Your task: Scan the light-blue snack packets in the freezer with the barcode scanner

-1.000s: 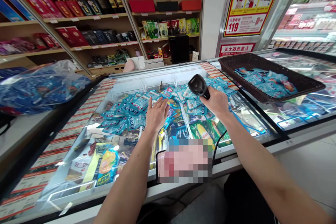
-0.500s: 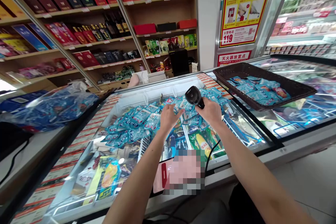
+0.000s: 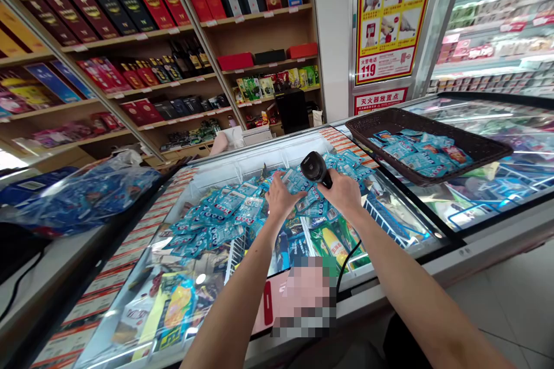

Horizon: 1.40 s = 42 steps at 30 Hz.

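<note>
My right hand (image 3: 345, 191) is wrapped round the handle of a black barcode scanner (image 3: 314, 167), its head tilted toward the left over the packets. A black cable runs down below this hand. My left hand (image 3: 281, 197) is just left of the scanner, thumb and fingers apart, over a spread of small blue snack packets (image 3: 231, 203). Whether its fingertips touch a packet is hard to tell. The packets lie in a loose heap on the glass top of a chest freezer (image 3: 367, 294), through which bagged frozen goods show.
A dark brown woven basket (image 3: 487, 147) with more blue packets stands on the freezer at right. At left lies a clear plastic bag (image 3: 93, 193) full of blue packets. A partly blurred pink-and-red item (image 3: 267, 302) is at the front edge. Shelves of boxes (image 3: 125, 8) stand behind.
The camera view has tilted slightly up. My left hand's fingers have spread wider by the packets. The scanner stays in my right hand, a little lower in view.
</note>
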### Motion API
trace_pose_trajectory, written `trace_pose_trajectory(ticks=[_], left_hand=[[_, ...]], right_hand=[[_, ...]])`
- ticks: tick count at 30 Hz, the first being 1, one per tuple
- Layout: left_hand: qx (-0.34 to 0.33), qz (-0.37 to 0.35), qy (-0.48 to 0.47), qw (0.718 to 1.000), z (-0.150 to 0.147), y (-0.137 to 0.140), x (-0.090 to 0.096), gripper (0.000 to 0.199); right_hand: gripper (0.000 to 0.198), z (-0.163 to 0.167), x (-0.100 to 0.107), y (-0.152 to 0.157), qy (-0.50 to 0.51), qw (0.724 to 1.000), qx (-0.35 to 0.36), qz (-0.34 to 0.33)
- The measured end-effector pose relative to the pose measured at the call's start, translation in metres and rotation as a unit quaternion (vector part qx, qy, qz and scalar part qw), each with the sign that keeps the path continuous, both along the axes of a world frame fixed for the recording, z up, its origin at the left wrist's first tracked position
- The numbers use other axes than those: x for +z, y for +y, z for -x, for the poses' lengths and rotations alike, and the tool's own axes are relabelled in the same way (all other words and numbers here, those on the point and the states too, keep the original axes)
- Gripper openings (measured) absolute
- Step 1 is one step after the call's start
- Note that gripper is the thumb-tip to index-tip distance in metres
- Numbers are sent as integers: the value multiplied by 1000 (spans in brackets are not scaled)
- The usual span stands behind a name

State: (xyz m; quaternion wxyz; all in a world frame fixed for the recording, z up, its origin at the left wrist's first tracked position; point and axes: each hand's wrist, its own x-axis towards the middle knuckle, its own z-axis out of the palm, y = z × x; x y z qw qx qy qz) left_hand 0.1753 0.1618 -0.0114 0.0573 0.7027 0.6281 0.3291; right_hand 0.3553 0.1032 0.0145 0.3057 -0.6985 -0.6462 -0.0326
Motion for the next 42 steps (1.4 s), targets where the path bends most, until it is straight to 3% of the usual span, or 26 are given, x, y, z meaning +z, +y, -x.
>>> trace_pose_trajectory(ticks=[5, 8, 11, 16, 26, 42], left_hand=[[-102, 4, -186, 977, 36, -12, 2, 70], [-92, -23, -246, 965, 58, -16, -3, 69], [-93, -27, -257, 962, 75, -18, -12, 47], [-91, -50, -247, 963, 90, -20, -20, 39], [-56, -65, -175, 981, 90, -17, -12, 33], [-49, -65, -138, 987, 83, -26, -7, 35]], right_hand=[[34, 5, -2, -2, -27, 999, 20, -3], [33, 10, -5, -4, -55, 997, 46, -5], [34, 17, -10, -6, -92, 991, 92, -9], [37, 24, -17, -7, -131, 982, 134, -24], [47, 28, -19, -11, -137, 968, 209, -31], [31, 29, -25, -11, -139, 957, 244, -73]])
